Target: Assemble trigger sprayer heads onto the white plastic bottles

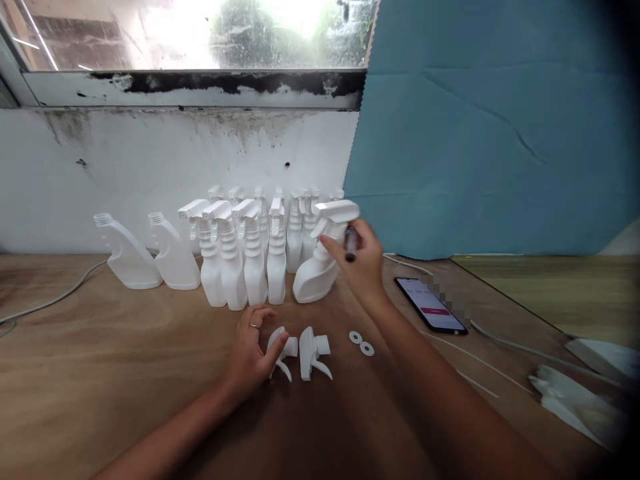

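Note:
My right hand [365, 263] is closed around the neck of a white spray bottle [316, 277], which stands slightly tilted at the right end of a bottle group. A short dark cylinder [351, 244] also shows at this hand's fingers; its kind is unclear. On the table, my left hand [255, 350] lies with fingers apart, its thumb over a white trigger sprayer head [289, 347]. Beside that lies a second trigger sprayer head [314, 353]. Two small white ring washers [361, 343] rest to the right of it.
Several white spray bottles [227, 267] with heads stand in rows by the wall. Two headless bottles [175, 257] are left of them. At the right are a phone [431, 307], cables, thin white tubes [477, 385] and a plastic bag [575, 400].

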Demonstrator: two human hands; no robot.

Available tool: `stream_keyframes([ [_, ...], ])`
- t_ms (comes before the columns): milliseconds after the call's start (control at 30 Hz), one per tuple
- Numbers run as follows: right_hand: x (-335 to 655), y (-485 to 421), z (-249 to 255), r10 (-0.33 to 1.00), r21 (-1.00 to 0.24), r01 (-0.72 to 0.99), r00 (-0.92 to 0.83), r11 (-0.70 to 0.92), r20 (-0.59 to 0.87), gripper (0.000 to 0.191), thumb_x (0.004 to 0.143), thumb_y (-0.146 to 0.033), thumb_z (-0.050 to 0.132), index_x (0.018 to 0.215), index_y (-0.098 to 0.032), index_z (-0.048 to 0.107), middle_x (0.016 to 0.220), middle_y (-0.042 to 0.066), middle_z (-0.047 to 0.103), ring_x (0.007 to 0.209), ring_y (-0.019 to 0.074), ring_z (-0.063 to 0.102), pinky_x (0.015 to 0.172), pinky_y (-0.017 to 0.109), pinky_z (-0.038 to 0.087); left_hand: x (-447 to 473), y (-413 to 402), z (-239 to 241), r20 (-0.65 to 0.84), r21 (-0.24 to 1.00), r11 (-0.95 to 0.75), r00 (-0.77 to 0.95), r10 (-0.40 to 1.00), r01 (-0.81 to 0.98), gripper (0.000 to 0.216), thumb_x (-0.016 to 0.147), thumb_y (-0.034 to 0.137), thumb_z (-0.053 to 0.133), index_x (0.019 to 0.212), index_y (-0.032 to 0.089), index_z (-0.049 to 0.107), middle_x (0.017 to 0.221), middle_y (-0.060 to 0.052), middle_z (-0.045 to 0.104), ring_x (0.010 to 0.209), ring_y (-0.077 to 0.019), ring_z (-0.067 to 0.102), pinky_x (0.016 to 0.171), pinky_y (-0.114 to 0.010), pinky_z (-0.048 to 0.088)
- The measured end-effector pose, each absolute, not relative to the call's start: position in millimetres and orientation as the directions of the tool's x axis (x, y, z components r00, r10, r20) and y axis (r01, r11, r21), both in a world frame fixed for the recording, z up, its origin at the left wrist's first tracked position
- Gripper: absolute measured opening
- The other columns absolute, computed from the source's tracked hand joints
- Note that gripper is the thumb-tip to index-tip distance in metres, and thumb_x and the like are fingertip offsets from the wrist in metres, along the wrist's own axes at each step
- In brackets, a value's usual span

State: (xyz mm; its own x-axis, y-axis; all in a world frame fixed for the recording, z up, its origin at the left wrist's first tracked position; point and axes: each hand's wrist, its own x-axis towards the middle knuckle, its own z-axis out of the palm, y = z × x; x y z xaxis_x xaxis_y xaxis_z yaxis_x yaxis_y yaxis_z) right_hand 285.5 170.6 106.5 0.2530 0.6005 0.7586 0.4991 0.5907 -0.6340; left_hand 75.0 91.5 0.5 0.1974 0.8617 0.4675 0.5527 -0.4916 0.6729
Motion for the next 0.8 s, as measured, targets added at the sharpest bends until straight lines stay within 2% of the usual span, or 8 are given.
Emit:
stream_keyframes([
  [133, 295, 114, 117, 0.529, -0.696, 0.42, 0.455, 0.582, 0.716, 0.032, 0.073, -0.035, 0.075, 0.095, -0.02, 0.057, 0.088, 0.001, 0.059, 0.077, 0.0174, 0.056, 0.072, 0.033, 0.049, 78, 75, 14, 0.672, 0.441, -0.655, 0.258, 0.694, 0.614, 0.051, 0.086, 0.033, 0.06, 0.13, 0.023, 0.036, 0.131, -0.015, 0.043, 0.122, -0.0287, 0.044, 0.103, -0.046, 0.036],
  [267, 286, 75, 115, 0.675, -0.866, 0.053, 0.604, 0.497, 0.424, 0.036, 0.074, -0.038, 0.075, 0.102, -0.026, 0.054, 0.091, 0.0, 0.059, 0.072, 0.0153, 0.059, 0.064, 0.029, 0.052, 91, 51, 32, 0.803, 0.102, -0.759, 0.398, 0.444, 0.643, 0.086, 0.075, 0.049, 0.07, 0.142, 0.023, 0.023, 0.139, -0.02, 0.037, 0.128, -0.0365, 0.037, 0.105, -0.056, 0.028],
  [367, 274, 61, 109, 0.78, -0.904, -0.138, 0.568, 0.405, 0.262, 0.034, 0.076, -0.043, 0.072, 0.1, -0.027, 0.053, 0.081, -0.002, 0.055, 0.063, 0.0137, 0.058, 0.055, 0.026, 0.052, 100, 37, 38, 0.761, 0.035, -0.751, 0.469, 0.448, 0.659, 0.094, 0.074, 0.061, 0.064, 0.146, 0.021, 0.019, 0.148, -0.022, 0.029, 0.129, -0.0399, 0.035, 0.104, -0.058, 0.025],
  [467, 264, 55, 106, 0.819, -0.894, -0.206, 0.52, 0.398, 0.245, 0.032, 0.079, -0.046, 0.067, 0.1, -0.025, 0.054, 0.077, -0.003, 0.053, 0.063, 0.0138, 0.059, 0.056, 0.026, 0.053, 103, 31, 41, 0.693, 0.11, -0.723, 0.469, 0.548, 0.682, 0.091, 0.078, 0.045, 0.065, 0.148, 0.019, 0.014, 0.151, -0.022, 0.027, 0.131, -0.0399, 0.034, 0.102, -0.058, 0.028],
  [600, 264, 51, 114, 0.81, -0.842, -0.25, 0.495, 0.479, 0.314, 0.03, 0.075, -0.04, 0.07, 0.096, -0.024, 0.055, 0.076, -0.002, 0.052, 0.064, 0.0142, 0.058, 0.059, 0.028, 0.054, 96, 29, 52, 0.675, 0.244, -0.745, 0.443, 0.59, 0.621, 0.091, 0.075, 0.026, 0.066, 0.149, 0.026, 0.012, 0.15, -0.017, 0.029, 0.135, -0.0382, 0.031, 0.103, -0.057, 0.031],
  [700, 274, 49, 123, 0.863, -0.847, -0.303, 0.408, 0.437, 0.3, 0.028, 0.074, -0.041, 0.07, 0.093, -0.025, 0.057, 0.072, -0.002, 0.053, 0.058, 0.0148, 0.057, 0.058, 0.032, 0.055, 89, 30, 64, 0.562, 0.558, -0.735, 0.477, 0.676, 0.384, 0.092, 0.071, 0.035, 0.07, 0.147, 0.028, 0.02, 0.152, -0.015, 0.027, 0.136, -0.0377, 0.031, 0.107, -0.054, 0.032],
  [767, 281, 49, 127, 0.912, -0.857, -0.355, 0.31, 0.374, 0.269, 0.028, 0.075, -0.047, 0.069, 0.089, -0.025, 0.06, 0.075, 0.0, 0.057, 0.062, 0.0164, 0.059, 0.062, 0.033, 0.056, 83, 33, 68, 0.389, 0.826, -0.551, 0.591, 0.707, 0.116, 0.092, 0.068, 0.049, 0.071, 0.146, 0.027, 0.027, 0.148, -0.016, 0.034, 0.13, -0.0381, 0.04, 0.105, -0.053, 0.035],
  [800, 284, 50, 128, 0.934, -0.856, -0.388, 0.242, 0.342, 0.263, 0.03, 0.076, -0.051, 0.067, 0.086, -0.024, 0.061, 0.078, 0.001, 0.059, 0.069, 0.018, 0.061, 0.064, 0.033, 0.056, 80, 36, 68, 0.295, 0.924, -0.381, 0.664, 0.687, -0.015, 0.091, 0.067, 0.057, 0.068, 0.144, 0.025, 0.032, 0.143, -0.016, 0.042, 0.125, -0.0385, 0.047, 0.102, -0.053, 0.038],
])
